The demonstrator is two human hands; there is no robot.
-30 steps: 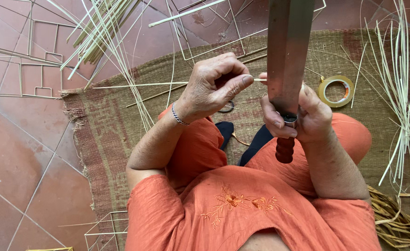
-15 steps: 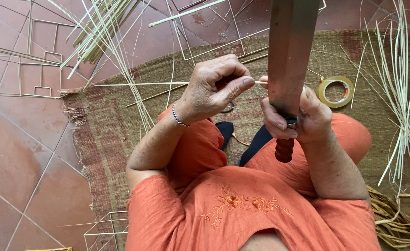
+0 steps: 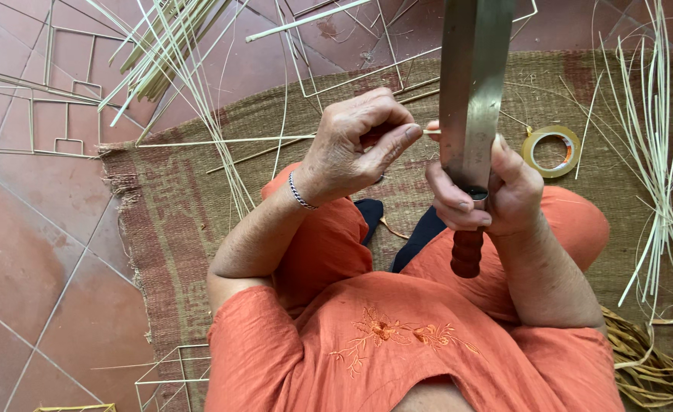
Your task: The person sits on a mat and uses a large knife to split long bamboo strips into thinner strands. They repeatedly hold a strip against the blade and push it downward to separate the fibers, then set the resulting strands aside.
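Note:
I sit on a woven brown mat (image 3: 199,221) in orange clothes. My right hand (image 3: 489,191) grips a big knife (image 3: 474,84) by its reddish wooden handle, the wide steel blade pointing up and away from me. My left hand (image 3: 355,145), with a thin bracelet at the wrist, pinches a thin pale bamboo strip (image 3: 222,141) between thumb and forefinger. The strip runs leftward across the mat and its near end meets the blade's edge.
A roll of clear tape (image 3: 552,150) lies on the mat to the right. Loose pale strips (image 3: 657,175) lie at the right and more strips (image 3: 161,46) at the upper left. Thin stick frames (image 3: 54,84) rest on the red tiled floor; another frame (image 3: 172,374) is near my left side.
Both hands hold nearly still; my left hand has shifted very slightly with the strip against the blade.

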